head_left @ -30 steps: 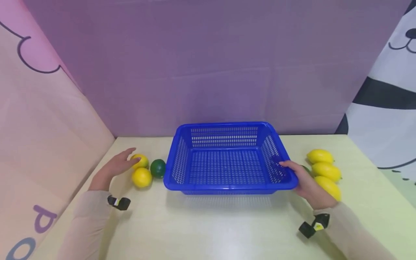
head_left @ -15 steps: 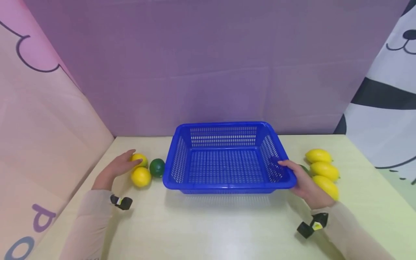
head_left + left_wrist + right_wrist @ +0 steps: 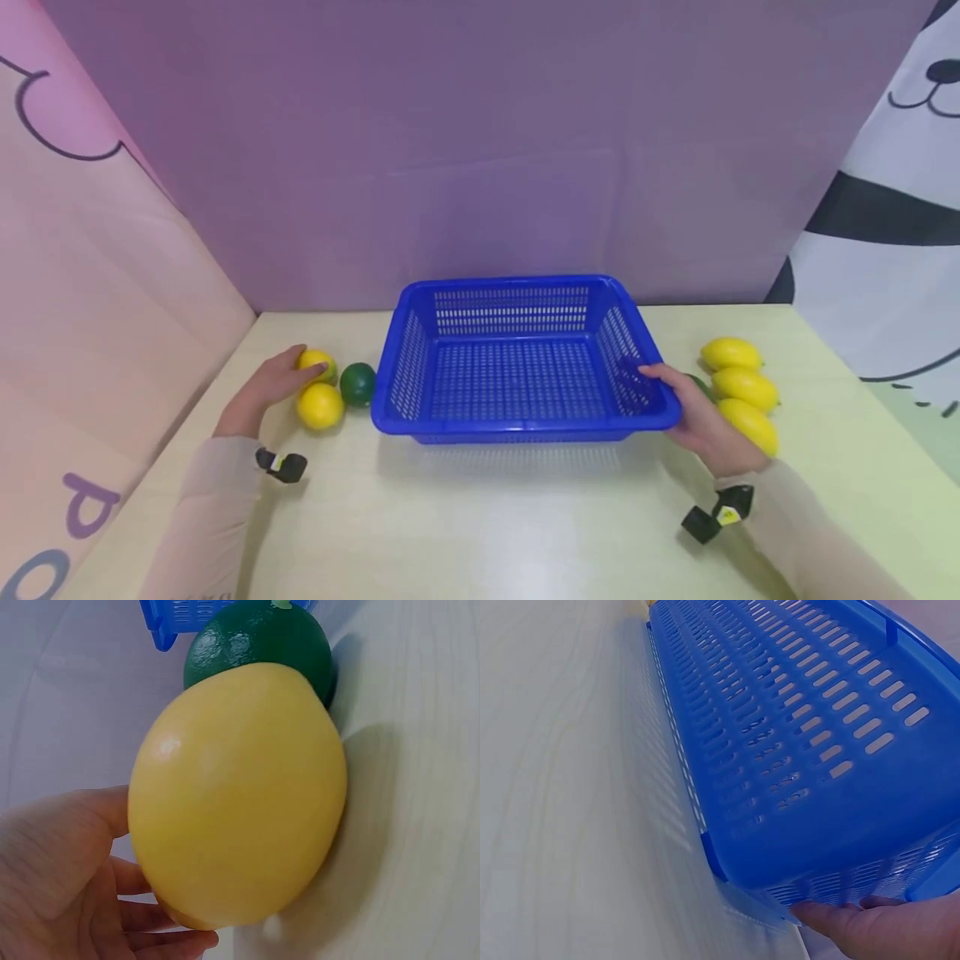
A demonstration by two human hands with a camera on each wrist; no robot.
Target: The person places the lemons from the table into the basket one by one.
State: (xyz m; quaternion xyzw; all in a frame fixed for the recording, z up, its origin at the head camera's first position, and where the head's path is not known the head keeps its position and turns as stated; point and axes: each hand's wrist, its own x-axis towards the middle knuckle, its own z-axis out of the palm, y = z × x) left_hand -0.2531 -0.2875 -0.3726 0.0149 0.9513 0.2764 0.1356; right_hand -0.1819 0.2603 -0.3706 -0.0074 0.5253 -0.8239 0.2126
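At the left of the head view, my left hand [image 3: 273, 385] is curled over a yellow-green round fruit [image 3: 324, 364], thumb on its near side and fingertips on its far side. Just in front lies a yellow fruit [image 3: 320, 407], which fills the left wrist view and hides most of the held one. A dark green round fruit [image 3: 358, 384] sits between these and the blue plastic basket [image 3: 517, 427]. My right hand [image 3: 705, 429] grips the basket's right rim, thumb over the edge and fingers beneath the outside wall. No fruit lies in the basket.
Three yellow lemons [image 3: 742, 389] lie in a row right of my right hand. A green thing [image 3: 701, 385] shows partly behind that hand. A purple cloth backdrop [image 3: 450, 150] rises at the table's far edge, with printed cloths at both sides.
My left hand's fingers have closed in around the yellow-green fruit. My right hand keeps its grip on the basket, and the head view has shifted slightly.
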